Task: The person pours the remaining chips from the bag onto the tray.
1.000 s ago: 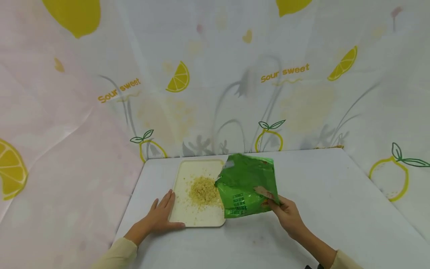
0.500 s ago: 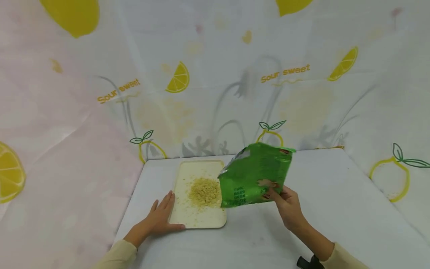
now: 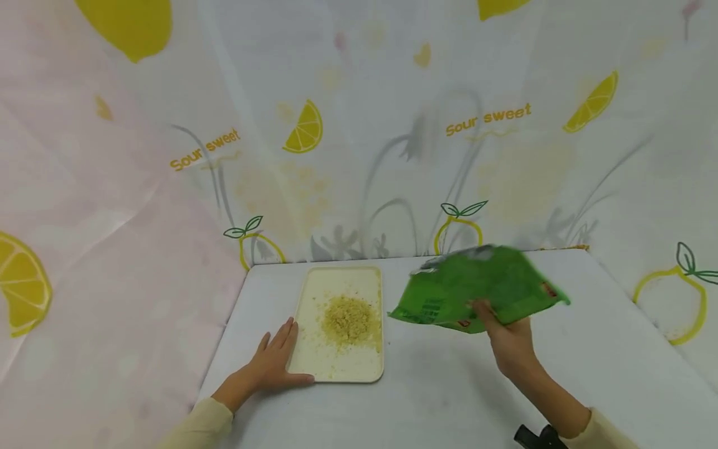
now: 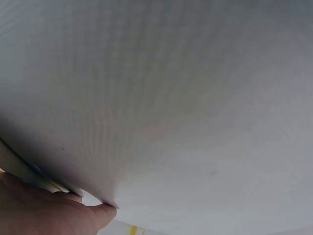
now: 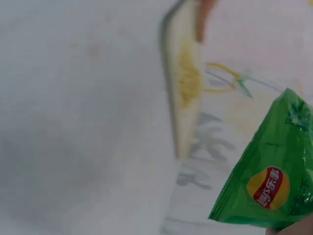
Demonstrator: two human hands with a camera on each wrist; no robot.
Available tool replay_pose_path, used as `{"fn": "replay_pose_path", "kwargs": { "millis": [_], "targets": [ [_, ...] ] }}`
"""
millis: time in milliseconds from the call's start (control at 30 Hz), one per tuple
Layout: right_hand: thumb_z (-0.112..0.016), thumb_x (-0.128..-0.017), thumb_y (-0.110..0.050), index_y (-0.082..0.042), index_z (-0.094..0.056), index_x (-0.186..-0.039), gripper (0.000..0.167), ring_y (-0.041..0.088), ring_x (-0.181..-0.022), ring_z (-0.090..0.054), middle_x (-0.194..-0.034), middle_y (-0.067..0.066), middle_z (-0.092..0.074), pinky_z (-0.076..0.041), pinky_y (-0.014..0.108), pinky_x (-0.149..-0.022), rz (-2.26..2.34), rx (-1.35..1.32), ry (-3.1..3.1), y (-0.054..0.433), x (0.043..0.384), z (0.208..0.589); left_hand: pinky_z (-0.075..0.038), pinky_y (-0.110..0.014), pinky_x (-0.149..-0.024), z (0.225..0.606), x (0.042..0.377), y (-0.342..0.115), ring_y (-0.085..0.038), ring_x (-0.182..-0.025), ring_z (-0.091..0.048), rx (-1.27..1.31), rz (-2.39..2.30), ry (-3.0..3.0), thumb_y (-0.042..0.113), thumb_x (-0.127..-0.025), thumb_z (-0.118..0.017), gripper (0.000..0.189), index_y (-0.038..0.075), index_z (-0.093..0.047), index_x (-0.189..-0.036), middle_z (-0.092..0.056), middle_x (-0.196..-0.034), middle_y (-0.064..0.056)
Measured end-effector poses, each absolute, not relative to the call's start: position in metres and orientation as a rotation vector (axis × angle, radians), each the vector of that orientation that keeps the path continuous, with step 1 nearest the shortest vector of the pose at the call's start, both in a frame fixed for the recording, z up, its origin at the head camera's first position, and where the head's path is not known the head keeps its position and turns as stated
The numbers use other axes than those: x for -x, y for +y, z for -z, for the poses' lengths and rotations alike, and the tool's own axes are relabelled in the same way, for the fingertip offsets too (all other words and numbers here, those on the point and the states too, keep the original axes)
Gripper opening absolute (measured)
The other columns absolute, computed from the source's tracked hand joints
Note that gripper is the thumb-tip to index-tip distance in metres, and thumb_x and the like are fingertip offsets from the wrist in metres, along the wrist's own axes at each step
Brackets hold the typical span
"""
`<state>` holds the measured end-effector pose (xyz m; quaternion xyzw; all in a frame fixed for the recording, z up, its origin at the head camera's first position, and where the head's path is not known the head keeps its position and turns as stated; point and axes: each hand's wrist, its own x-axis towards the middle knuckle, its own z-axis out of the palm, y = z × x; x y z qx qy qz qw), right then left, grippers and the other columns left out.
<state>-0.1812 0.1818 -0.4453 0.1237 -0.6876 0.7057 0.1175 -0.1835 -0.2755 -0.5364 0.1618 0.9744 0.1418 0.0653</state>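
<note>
A cream rectangular tray [image 3: 314,362] lies on the white table with a heap of yellow crumbs, likely crushed chips [image 3: 349,319], spread over its middle. My left hand [image 3: 272,365] rests at the tray's left front corner, fingers straight along the side and thumb along the front edge. To the right of the tray, my right hand [image 3: 509,346] grips a green chip bag [image 3: 482,287] by its lower edge, above the table. The bag tilts, its torn silvery end toward the upper left. A red and yellow logo shows on the bag [image 5: 274,152] in the right wrist view.
The white table [image 3: 437,399] meets a lemon-printed cloth [image 3: 381,174] at its back and sides. A black object [image 3: 538,436] sits by the right wrist at the bottom edge. A tiny speck lies just right of the tray.
My right hand has drawn the bag from over the tray's right side to the right and turned it flatter. The whole crumb heap now shows. My left hand has stayed at the tray.
</note>
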Motion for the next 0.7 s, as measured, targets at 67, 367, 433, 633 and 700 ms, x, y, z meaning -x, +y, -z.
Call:
{"fn": "replay_pose_path", "kwargs": {
  "millis": [67, 367, 433, 633, 700],
  "targets": [
    [-0.060, -0.098, -0.007, -0.008, -0.059, -0.117, 0.019, -0.002, -0.088, -0.065, -0.098, -0.015, -0.068, -0.051, 0.018, -0.072, -2.057, -0.325, -2.080, 0.182, 0.182, 0.446, -0.013, -0.067, -0.115, 0.535, 0.183, -0.275, -0.039, -0.151, -0.017, -0.489, -0.407, 2.937, 0.078, -0.074, -0.064, 0.129, -0.006, -0.012, -0.156, -0.009, -0.164, -0.024],
    [-0.058, -0.101, -0.031, 0.008, -0.059, -0.125, 0.046, 0.005, -0.093, -0.067, -0.101, -0.002, -0.074, -0.053, 0.028, -0.085, -2.192, -0.017, -2.621, 0.191, 0.205, 0.464, -0.011, -0.067, -0.115, 0.534, 0.180, -0.275, -0.040, -0.151, -0.017, -0.458, -0.439, 2.926, 0.077, -0.074, -0.066, 0.129, -0.005, -0.011, -0.156, -0.009, -0.164, -0.024],
    [-0.056, -0.102, -0.030, 0.009, -0.055, -0.130, 0.048, 0.009, -0.095, -0.067, -0.104, 0.002, -0.073, -0.053, 0.032, -0.085, -2.204, 0.010, -2.722, 0.194, 0.213, 0.472, -0.011, -0.067, -0.115, 0.535, 0.180, -0.275, -0.040, -0.151, -0.018, -0.455, -0.428, 2.930, 0.078, -0.073, -0.066, 0.129, -0.005, -0.011, -0.156, -0.009, -0.164, -0.024],
    [-0.060, -0.099, -0.016, 0.013, -0.056, -0.123, 0.038, 0.015, -0.084, -0.069, -0.095, 0.010, -0.073, -0.056, 0.034, -0.076, -2.033, 0.161, -2.878, 0.190, 0.234, 0.500, -0.015, -0.068, -0.114, 0.537, 0.179, -0.279, -0.039, -0.151, -0.019, -0.462, -0.405, 2.948, 0.079, -0.073, -0.065, 0.130, -0.006, -0.012, -0.156, -0.011, -0.164, -0.024],
    [-0.064, -0.095, -0.012, 0.013, -0.057, -0.118, 0.036, 0.015, -0.079, -0.069, -0.091, 0.011, -0.073, -0.055, 0.033, -0.072, -1.939, 0.180, -2.922, 0.185, 0.238, 0.508, -0.016, -0.068, -0.114, 0.537, 0.177, -0.280, -0.039, -0.151, -0.020, -0.460, -0.396, 2.953, 0.079, -0.072, -0.065, 0.131, -0.006, -0.013, -0.156, -0.012, -0.164, -0.024]
  ]
}}
